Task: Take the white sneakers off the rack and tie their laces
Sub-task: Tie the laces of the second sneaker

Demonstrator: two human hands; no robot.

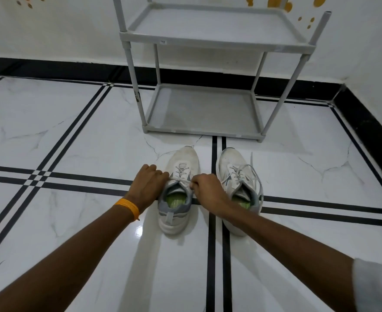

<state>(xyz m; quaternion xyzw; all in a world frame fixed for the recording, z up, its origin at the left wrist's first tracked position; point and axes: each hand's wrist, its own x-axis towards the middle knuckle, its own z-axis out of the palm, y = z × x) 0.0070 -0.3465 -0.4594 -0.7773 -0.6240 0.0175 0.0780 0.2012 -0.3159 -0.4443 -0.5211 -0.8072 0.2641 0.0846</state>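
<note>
Sneakers (181, 190) on floor (73, 136); both rack (208, 109) shelves bare.

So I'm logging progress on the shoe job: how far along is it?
Done: both sneakers are off the rack and stand on the floor in front of it. In hand: the left hand and right hand are pulling the laces of the left sneaker; no finished bow shows. Left: the right sneaker, whose laces hang loose over its side.

Sneakers (181, 190) and rack (202, 109) on floor (73, 131)
</note>
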